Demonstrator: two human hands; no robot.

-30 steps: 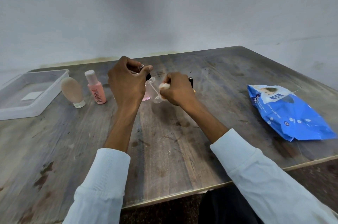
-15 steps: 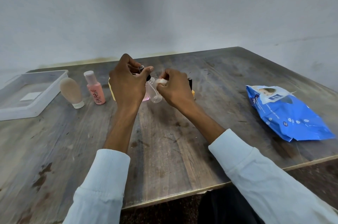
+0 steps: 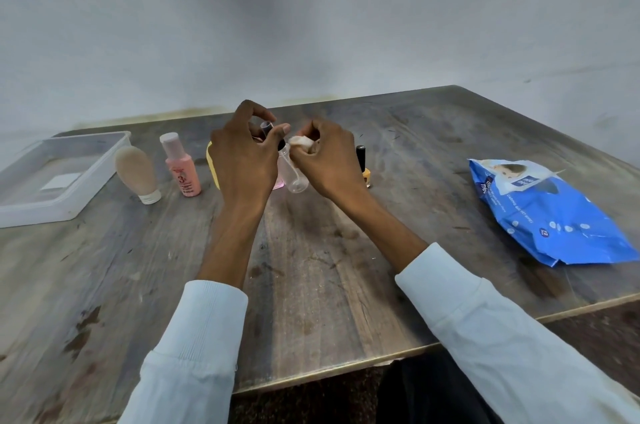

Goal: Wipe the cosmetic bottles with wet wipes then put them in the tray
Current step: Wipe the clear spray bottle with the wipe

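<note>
You hold a small clear bottle (image 3: 294, 170) just above the middle of the wooden table (image 3: 311, 267). Your left hand (image 3: 242, 160) has its thumb and fingers curled round the bottle's dark top, gripping it. Your right hand (image 3: 329, 160) is clamped on a bunched white wet wipe (image 3: 300, 142), pressing it against the upper part of the bottle, near the neck.

You appear to be mid-wipe on this bottle. To do it well, keep the left grip firm at the top so the bottle does not slip, and turn the bottle so the wipe reaches every side, the neck and the base.

Behind your hands stand more items: something yellow (image 3: 212, 164) mostly hidden by your left hand, something pink (image 3: 278, 183) behind the clear bottle, and a small yellow nail polish (image 3: 363, 169) with a dark cap beside your right hand. Further left stand a pink bottle (image 3: 180, 165) and a beige tube (image 3: 136, 170) resting on its white cap.

At the far left sits a clear plastic tray (image 3: 90, 181). It holds no bottles; only a pale square patch, perhaps a label, shows on its bottom. To your right lies a blue pack of wet wipes (image 3: 554, 215) with its flap lifted.
</note>
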